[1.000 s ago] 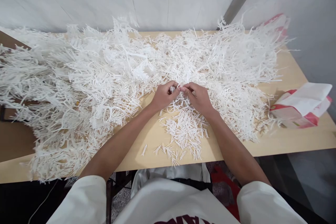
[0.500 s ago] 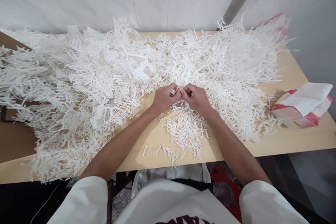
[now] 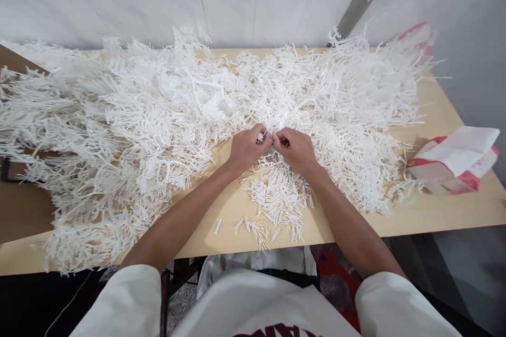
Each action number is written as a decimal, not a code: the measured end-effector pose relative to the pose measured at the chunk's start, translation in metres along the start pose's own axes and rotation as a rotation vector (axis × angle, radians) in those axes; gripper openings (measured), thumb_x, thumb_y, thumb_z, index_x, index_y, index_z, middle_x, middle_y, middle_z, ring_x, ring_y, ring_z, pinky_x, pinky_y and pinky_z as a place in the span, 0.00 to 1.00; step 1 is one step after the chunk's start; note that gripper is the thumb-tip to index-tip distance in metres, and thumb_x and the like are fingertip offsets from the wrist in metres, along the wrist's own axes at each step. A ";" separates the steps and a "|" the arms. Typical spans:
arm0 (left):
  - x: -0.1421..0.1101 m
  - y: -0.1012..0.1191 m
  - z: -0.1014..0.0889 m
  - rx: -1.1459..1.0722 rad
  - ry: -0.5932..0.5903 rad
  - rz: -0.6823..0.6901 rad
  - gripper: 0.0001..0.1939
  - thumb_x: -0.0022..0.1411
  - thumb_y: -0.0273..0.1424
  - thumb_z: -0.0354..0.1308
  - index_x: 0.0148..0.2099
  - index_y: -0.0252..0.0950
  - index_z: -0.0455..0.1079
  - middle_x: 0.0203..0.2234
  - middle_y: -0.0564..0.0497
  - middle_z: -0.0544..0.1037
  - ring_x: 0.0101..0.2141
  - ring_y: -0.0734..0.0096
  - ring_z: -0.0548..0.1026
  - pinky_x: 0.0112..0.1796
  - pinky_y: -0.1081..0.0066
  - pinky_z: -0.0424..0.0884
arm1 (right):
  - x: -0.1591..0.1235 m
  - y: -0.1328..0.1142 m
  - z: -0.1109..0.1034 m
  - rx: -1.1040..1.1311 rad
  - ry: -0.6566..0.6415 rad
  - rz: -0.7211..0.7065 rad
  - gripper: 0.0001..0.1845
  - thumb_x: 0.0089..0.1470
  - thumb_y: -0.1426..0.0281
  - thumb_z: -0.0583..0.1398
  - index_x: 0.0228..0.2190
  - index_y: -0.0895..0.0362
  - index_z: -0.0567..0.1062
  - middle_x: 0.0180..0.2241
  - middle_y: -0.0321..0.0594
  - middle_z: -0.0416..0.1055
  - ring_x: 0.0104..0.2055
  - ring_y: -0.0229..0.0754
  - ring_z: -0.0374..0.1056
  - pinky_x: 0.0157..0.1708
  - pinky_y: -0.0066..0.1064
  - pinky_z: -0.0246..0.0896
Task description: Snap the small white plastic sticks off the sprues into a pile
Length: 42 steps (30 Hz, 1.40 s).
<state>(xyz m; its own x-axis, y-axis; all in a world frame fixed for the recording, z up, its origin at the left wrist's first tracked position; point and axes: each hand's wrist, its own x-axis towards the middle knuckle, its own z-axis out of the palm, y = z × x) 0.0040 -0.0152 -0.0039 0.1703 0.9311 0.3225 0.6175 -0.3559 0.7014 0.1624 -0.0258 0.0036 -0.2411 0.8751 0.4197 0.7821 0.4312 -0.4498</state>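
Note:
My left hand (image 3: 247, 148) is closed around a white branched plastic sprig (image 3: 260, 138), part of which shows inside the curled fingers. Touching it at the fingertips, my right hand (image 3: 296, 150) is closed in a pinch; what lies between its finger and thumb is too small and hidden to tell. Both hands are just above the table, at the near edge of a spread of white sprigs (image 3: 276, 89). Below them, between my forearms, lies a small heap of short white pieces (image 3: 276, 197).
A large tangled pile of white sprigs (image 3: 134, 116) covers the left side of the wooden table (image 3: 443, 216); another pile (image 3: 356, 89) lies to the right. A cardboard box (image 3: 23, 210) stands at far left, a pink-and-white packet (image 3: 454, 160) at right. Behind is a tiled wall (image 3: 158, 5).
My right hand's fingers have shifted slightly at the pinch, and a white bit seen by them before is no longer visible. The left hand and the piles look almost the same.

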 end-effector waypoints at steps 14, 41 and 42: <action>0.004 -0.002 -0.009 -0.225 -0.071 0.007 0.08 0.62 0.36 0.51 0.34 0.37 0.64 0.21 0.58 0.68 0.20 0.81 0.61 0.26 0.75 0.57 | -0.005 -0.003 -0.001 0.046 0.151 0.085 0.14 0.57 0.63 0.56 0.22 0.55 0.69 0.20 0.34 0.67 0.22 0.34 0.60 0.26 0.29 0.55; 0.009 -0.004 -0.012 -0.434 -0.276 -0.020 0.10 0.60 0.35 0.53 0.28 0.35 0.62 0.22 0.56 0.67 0.24 0.79 0.64 0.26 0.77 0.62 | -0.002 0.001 -0.006 -0.016 -0.064 -0.172 0.16 0.57 0.69 0.53 0.19 0.55 0.68 0.17 0.33 0.61 0.22 0.34 0.54 0.25 0.30 0.49; 0.010 -0.004 -0.012 -0.434 -0.278 -0.033 0.10 0.59 0.35 0.53 0.28 0.35 0.62 0.22 0.56 0.67 0.23 0.79 0.64 0.25 0.77 0.62 | -0.002 0.000 -0.005 -0.038 -0.033 -0.188 0.16 0.55 0.70 0.53 0.17 0.55 0.67 0.16 0.33 0.60 0.21 0.34 0.52 0.24 0.30 0.49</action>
<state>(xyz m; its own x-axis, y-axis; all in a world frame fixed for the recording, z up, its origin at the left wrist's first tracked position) -0.0061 -0.0058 0.0037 0.3898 0.9076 0.1559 0.2606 -0.2711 0.9266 0.1663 -0.0286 0.0065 -0.4031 0.7869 0.4673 0.7427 0.5796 -0.3353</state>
